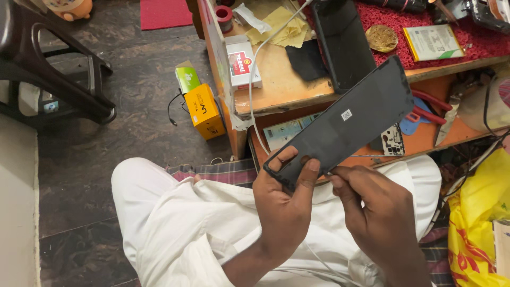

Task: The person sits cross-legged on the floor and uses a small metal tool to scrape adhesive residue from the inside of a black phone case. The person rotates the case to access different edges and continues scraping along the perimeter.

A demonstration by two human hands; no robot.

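Clamped on the lower end of a dark back cover (345, 125), the grip of the left hand (284, 204) has its thumb on one long edge and its fingers curled round the other, with the fingertips pressed on the flat face. The right hand (380, 212) sits just beside that same end, its fingertips pinched together on a thin wire-like strip (361, 156) that runs along the cover's lower edge. The cover is a long, flat, matte black slab with rounded corners and a small white sticker near its middle; its long axis runs on a diagonal, the held end low near the person's lap and the far end pointing up and away over the bench (276, 90). Beyond the cover's far end, on the bench top, lie a second dark flat slab (342, 42), a yellow cloth (279, 26), a small red and white box (241, 61) and a red textured mat (393, 18). Well away from the cover, on the dark floor, stand a yellow box (204, 111) and a green one (187, 77).
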